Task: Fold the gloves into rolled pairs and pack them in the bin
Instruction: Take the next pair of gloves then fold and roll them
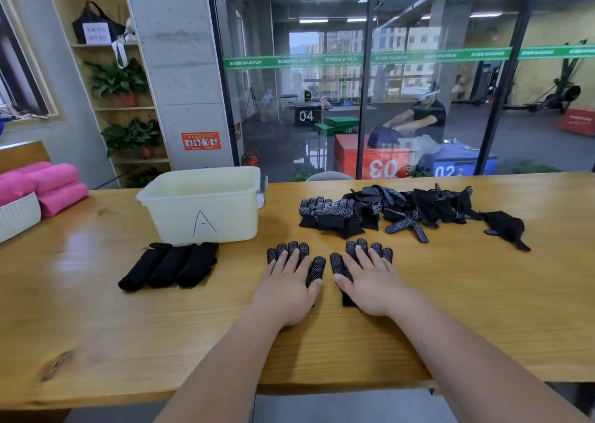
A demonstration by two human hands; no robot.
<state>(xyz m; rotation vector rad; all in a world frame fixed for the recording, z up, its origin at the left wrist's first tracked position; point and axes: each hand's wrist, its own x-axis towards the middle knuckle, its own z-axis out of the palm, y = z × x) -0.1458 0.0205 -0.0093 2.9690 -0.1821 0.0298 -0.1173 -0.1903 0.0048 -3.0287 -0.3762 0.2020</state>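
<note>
Two black dotted gloves lie flat side by side on the wooden table [450,310]. My left hand [289,289] presses flat on the left glove [317,269], fingers straight. The right glove [341,266] lies under my right hand [370,281], which rests flat on it the same way. A pile of loose black gloves [402,210] sits behind them to the right. Three rolled black pairs [169,266] lie in a row in front of the cream bin [206,208] marked "A". The bin's inside looks bare from here.
Pink rolled towels [48,187] and a white basket [17,216] stand at the table's far left. One stray glove [505,227] lies right of the pile. A glass wall runs behind the table, and the table's front edge is close to me.
</note>
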